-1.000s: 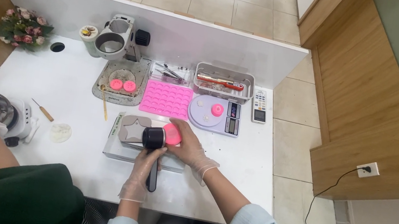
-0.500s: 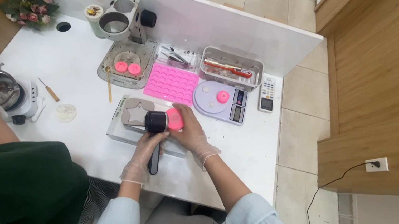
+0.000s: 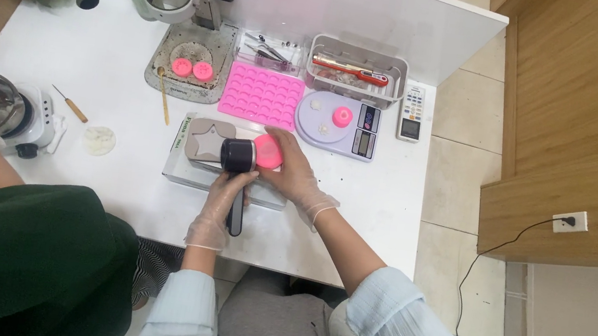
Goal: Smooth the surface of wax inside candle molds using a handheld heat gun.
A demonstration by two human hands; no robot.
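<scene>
Gloved hands work a black handheld tool (image 3: 238, 174) against a pink mould (image 3: 269, 152) near the desk's (image 3: 96, 184) front edge.

Left hand (image 3: 221, 208) wrapped round the tool's handle, right hand (image 3: 298, 176) clasped on the mould over a grey tray (image 3: 191, 167); a slipping grip could send the mould off the tray.

light: bright, even | shadows: soft, faint | focus: sharp | edges: slight wide-angle distortion

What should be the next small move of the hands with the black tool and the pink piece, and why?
Probably keep the black tool aimed at the pink piece. The left hand grips its handle, its head meets the piece, and the right hand cups the piece over the grey tray.
</scene>
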